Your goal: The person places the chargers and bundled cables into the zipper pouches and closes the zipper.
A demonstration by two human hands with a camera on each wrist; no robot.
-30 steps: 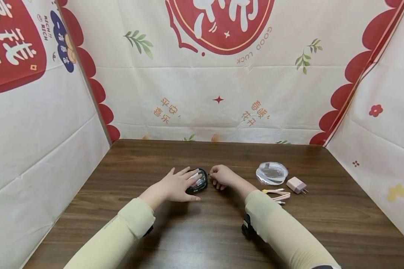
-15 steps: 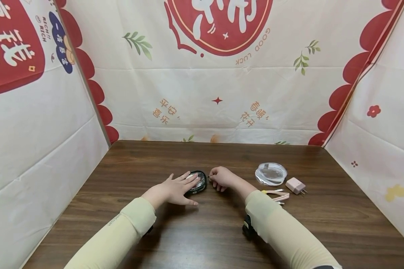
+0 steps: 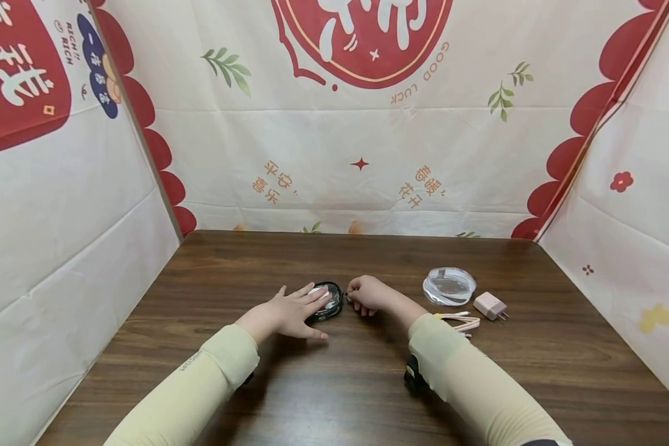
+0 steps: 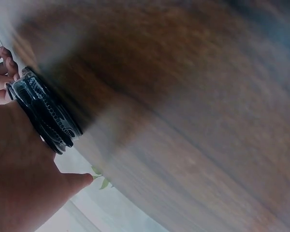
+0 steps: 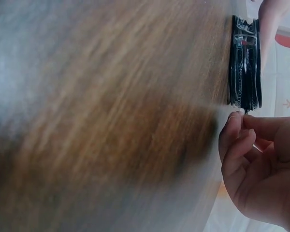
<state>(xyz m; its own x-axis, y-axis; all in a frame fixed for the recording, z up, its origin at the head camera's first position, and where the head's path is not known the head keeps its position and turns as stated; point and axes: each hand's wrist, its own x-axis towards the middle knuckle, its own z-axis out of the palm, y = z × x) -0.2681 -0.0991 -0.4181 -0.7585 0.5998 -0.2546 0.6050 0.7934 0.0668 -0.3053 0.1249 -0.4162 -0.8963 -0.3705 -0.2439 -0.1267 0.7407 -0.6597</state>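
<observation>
A small clear zip pouch (image 3: 333, 305) with black trim lies on the brown wooden table, a little beyond its middle. My left hand (image 3: 294, 314) rests on its top with fingers spread, hiding much of it. At the pouch's right end, my right hand (image 3: 366, 295) pinches the zipper pull (image 5: 246, 112) between thumb and index finger; the other fingers are curled. In the right wrist view the pouch (image 5: 245, 65) shows its zipper teeth along the side, between two black edges. The left wrist view shows the same toothed side of the pouch (image 4: 46, 108).
To the right stand a coiled white cable in a clear round case (image 3: 449, 287) and a pink charger plug (image 3: 490, 306) with its prongs outward. A pink and yellow cable (image 3: 464, 321) lies beside my right forearm. Printed cloth walls (image 3: 334, 136) close off the back and sides.
My left hand has settled slightly left and lower on the pouch. The right hand keeps its pinch at the pouch's right end, almost unmoved.
</observation>
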